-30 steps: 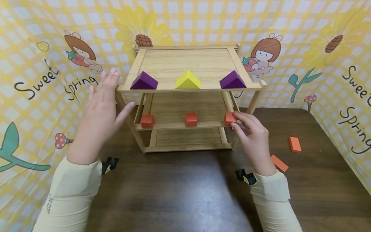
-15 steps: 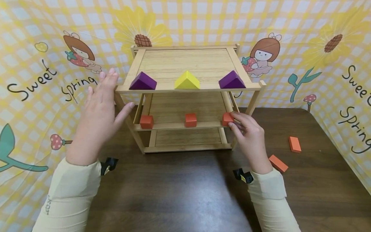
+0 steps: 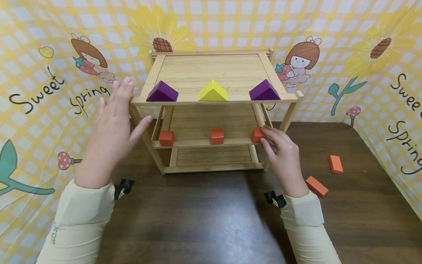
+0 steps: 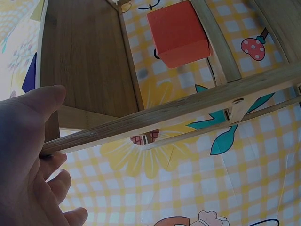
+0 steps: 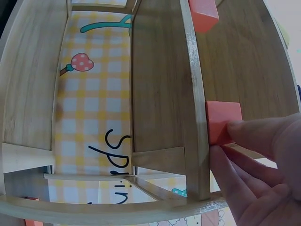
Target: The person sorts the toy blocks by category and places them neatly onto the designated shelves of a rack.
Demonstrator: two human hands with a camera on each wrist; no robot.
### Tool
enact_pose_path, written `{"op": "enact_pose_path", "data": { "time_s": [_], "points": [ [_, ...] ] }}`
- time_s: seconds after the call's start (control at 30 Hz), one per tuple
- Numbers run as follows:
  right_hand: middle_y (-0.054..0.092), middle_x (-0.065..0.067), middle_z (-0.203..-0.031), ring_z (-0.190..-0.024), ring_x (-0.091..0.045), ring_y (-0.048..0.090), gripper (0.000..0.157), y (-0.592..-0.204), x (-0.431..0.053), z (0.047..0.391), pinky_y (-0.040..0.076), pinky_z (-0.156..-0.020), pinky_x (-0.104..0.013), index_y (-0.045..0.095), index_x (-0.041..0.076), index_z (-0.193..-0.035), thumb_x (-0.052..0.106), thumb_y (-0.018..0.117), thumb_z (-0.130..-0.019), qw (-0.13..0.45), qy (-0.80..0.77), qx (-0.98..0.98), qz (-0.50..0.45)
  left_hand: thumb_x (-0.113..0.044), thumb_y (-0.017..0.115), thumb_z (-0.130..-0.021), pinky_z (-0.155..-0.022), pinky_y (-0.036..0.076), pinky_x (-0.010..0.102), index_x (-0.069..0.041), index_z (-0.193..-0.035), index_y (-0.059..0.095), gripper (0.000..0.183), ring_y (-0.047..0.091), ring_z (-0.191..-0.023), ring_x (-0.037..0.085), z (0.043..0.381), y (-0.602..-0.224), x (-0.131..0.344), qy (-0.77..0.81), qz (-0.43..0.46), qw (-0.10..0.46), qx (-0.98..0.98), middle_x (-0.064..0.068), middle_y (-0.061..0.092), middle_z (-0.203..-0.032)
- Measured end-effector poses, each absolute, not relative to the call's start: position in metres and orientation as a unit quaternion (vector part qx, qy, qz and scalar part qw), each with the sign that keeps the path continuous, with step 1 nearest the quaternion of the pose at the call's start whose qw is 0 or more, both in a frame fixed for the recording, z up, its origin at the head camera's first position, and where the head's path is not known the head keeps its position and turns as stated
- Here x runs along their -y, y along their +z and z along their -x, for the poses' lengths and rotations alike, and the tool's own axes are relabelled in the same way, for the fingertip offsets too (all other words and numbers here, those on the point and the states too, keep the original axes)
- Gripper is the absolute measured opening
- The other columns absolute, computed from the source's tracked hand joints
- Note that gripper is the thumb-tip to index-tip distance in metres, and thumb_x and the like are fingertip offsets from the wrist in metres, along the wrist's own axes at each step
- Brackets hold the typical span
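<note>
A wooden shelf rack (image 3: 214,99) with three levels stands ahead of me. My left hand (image 3: 110,135) holds its front left post, the thumb on one side and the long, nearly straight fingers on the other. At the middle level's right end, my right hand (image 3: 281,154) pinches a red block (image 5: 221,120) between thumb and fingers. That block rests on the front rail. A red block (image 3: 217,136) sits at the rail's middle and another red block (image 3: 166,138) at its left end. On the top front edge are a yellow triangular block (image 3: 213,91) and two purple triangular blocks (image 3: 163,92).
Two orange rectangular blocks, one orange block (image 3: 336,164) farther back and one orange block (image 3: 317,185) nearer, lie on the dark table (image 3: 197,220) right of the rack. A yellow checked cloth (image 3: 230,22) hangs behind and at both sides.
My right hand has slid slightly left with the right red block, moving it inward along the rail. My left hand stays at the post.
</note>
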State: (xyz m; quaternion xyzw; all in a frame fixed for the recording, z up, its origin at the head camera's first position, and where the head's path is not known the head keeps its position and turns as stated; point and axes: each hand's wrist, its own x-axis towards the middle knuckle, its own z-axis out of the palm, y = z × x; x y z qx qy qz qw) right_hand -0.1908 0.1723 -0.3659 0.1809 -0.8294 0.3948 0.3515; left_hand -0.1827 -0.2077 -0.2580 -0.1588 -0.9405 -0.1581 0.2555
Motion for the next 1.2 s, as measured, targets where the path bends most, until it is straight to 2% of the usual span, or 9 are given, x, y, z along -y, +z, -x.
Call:
{"op": "enact_pose_path", "data": {
  "time_s": [0.47, 0.77, 0.87, 0.93, 1.07, 1.2],
  "points": [
    [0.069, -0.02, -0.12, -0.104, -0.034, 0.07, 0.027, -0.3659, -0.1697, 0.1892, 0.04, -0.088, 0.0, 0.073, -0.004, -0.117, -0.007, 0.071, -0.09, 0.355, 0.388, 0.834, -0.166, -0.03, 0.064, -0.101, -0.122, 0.003, 0.059, -0.007, -0.162, 0.016, 0.081, 0.005, -0.156, 0.023, 0.1818, -0.2575, 0.2082, -0.153, 0.161, 0.26, 0.94, 0.01, 0.014, -0.169],
    [0.069, -0.021, -0.116, -0.102, -0.033, 0.071, 0.026, -0.3636, -0.1697, 0.188, 0.047, -0.087, -0.005, 0.073, -0.006, -0.115, -0.008, 0.071, -0.09, 0.366, 0.384, 0.831, -0.167, -0.03, 0.064, -0.101, -0.122, 0.004, 0.059, -0.007, -0.162, 0.017, 0.081, 0.006, -0.156, 0.023, 0.1824, -0.2575, 0.2078, -0.153, 0.166, 0.267, 0.937, 0.01, 0.015, -0.169],
    [0.07, -0.021, -0.113, -0.098, -0.032, 0.072, 0.025, -0.3621, -0.171, 0.1868, 0.052, -0.084, -0.012, 0.073, -0.006, -0.115, -0.008, 0.071, -0.09, 0.372, 0.377, 0.832, -0.167, -0.03, 0.064, -0.101, -0.122, 0.004, 0.06, -0.007, -0.162, 0.017, 0.08, 0.007, -0.156, 0.023, 0.1831, -0.2577, 0.2077, -0.154, 0.167, 0.268, 0.936, 0.01, 0.016, -0.169],
    [0.07, -0.02, -0.111, -0.092, -0.03, 0.073, 0.024, -0.3614, -0.1721, 0.1865, 0.053, -0.081, -0.011, 0.073, -0.006, -0.114, -0.007, 0.07, -0.09, 0.379, 0.374, 0.83, -0.168, -0.03, 0.065, -0.101, -0.122, 0.005, 0.06, -0.007, -0.161, 0.017, 0.081, 0.007, -0.156, 0.024, 0.1832, -0.2582, 0.2078, -0.155, 0.167, 0.268, 0.936, 0.01, 0.016, -0.169],
    [0.071, -0.018, -0.105, -0.082, -0.026, 0.071, 0.019, -0.3601, -0.1744, 0.1858, 0.047, -0.077, -0.005, 0.074, -0.004, -0.11, -0.005, 0.071, -0.091, 0.397, 0.365, 0.825, -0.171, -0.03, 0.066, -0.1, -0.122, 0.004, 0.06, -0.007, -0.162, 0.017, 0.081, 0.006, -0.156, 0.024, 0.1829, -0.2587, 0.2079, -0.158, 0.166, 0.266, 0.936, 0.01, 0.016, -0.169],
    [0.072, -0.016, -0.101, -0.081, -0.027, 0.067, 0.015, -0.3579, -0.1759, 0.1847, 0.046, -0.075, -0.009, 0.075, -0.003, -0.106, -0.002, 0.071, -0.092, 0.414, 0.363, 0.817, -0.169, -0.03, 0.065, -0.1, -0.122, 0.004, 0.06, -0.007, -0.161, 0.018, 0.081, 0.006, -0.156, 0.024, 0.1824, -0.259, 0.2082, -0.159, 0.165, 0.266, 0.936, 0.01, 0.016, -0.169]
  ]
}}
